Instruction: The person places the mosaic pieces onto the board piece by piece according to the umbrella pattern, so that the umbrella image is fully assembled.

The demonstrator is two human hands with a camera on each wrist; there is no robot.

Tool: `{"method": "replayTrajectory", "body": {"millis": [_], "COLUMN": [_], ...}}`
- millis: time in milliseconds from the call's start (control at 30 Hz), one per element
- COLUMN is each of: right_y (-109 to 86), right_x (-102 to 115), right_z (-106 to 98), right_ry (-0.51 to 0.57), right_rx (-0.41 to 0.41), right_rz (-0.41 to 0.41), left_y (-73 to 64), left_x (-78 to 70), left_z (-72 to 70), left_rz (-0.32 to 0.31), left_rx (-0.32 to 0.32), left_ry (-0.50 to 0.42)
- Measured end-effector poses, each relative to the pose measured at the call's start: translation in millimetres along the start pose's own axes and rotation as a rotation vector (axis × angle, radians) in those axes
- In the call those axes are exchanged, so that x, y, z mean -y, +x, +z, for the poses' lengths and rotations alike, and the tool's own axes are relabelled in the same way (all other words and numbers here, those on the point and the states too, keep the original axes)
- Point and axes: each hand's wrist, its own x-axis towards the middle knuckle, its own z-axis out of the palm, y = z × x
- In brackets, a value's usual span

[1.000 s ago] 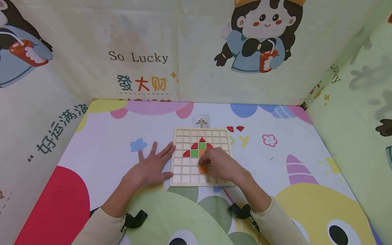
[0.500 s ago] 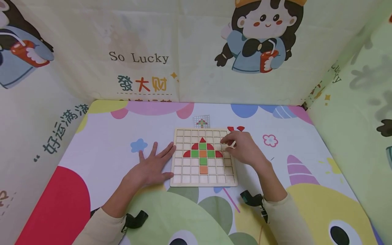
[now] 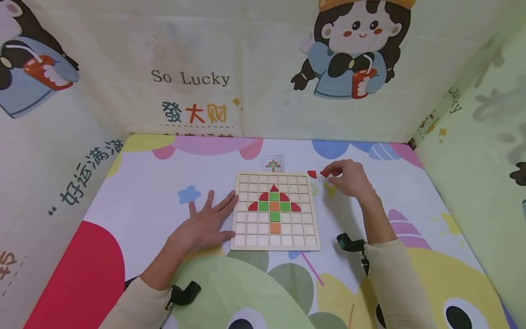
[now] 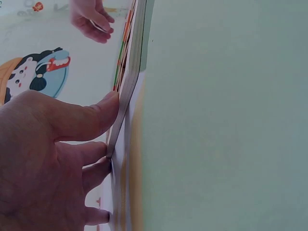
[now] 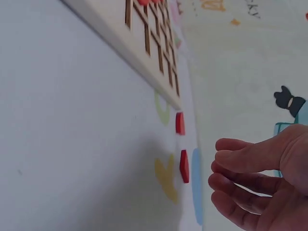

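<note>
A wooden grid board (image 3: pixel 246 228) lies on the table, with red, green and orange pieces forming an arrow-like shape in its cells. My left hand (image 3: pixel 203 228) is spread beside the board, its thumb and fingertips touching the left edge; in the left wrist view the thumb (image 4: pixel 103 113) meets the board's side. My right hand (image 3: pixel 349 177) hovers beyond the board's far right corner. Two red curved-edge pieces lie there, one nearer the board (image 5: pixel 180 123) and one nearer the hand (image 5: pixel 184 166). In the right wrist view the right fingers, loosely bent, appear apart from both.
Behind the board lies a small grid picture (image 3: pixel 267 160) of a similar coloured shape. The table is covered by a patterned cloth (image 3: pixel 152 178) with printed shapes. Printed fabric walls (image 3: pixel 263 91) stand at the back and both sides.
My right hand has moved from over the board's middle, rightward and away from me, to the loose red pieces. A green square below the centre and the shape's right side are uncovered. The left hand stays.
</note>
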Motion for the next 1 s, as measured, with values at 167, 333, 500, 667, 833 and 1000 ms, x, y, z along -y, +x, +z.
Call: {"method": "replayTrajectory", "body": {"millis": [167,333,500,667,833,1000], "right_y": [16.7,29.3,35.4,38.2,39.4,40.4], "right_x": [-8.8,-11.8,-16.9,-22.8,-24.2,-23.3], "right_z": [2.7,7.4,11.1,13.1,13.5,13.2], "right_ry": [-0.025,-0.051,-0.070,-0.085,-0.088,-0.087], "right_rx": [0.055,0.117,0.166,0.158,0.155,0.156], "right_rz": [0.024,0.024,0.036,-0.005,-0.018,-0.014], "left_y": [0.8,1.5,1.0,0.3,0.8,0.9], "left_x": [-0.5,-0.1,-1.2,-1.7,-0.9,-0.5], "left_z": [-0.7,0.5,0.9,0.5,0.8,0.9], "left_rz": [-0.002,-0.007,-0.006,-0.005,-0.007,-0.010], "left_rx": [0.006,0.009,0.010,0.008,0.007,0.004], "left_ry": [0.000,-0.003,-0.003,0.008,0.012,0.007]}}
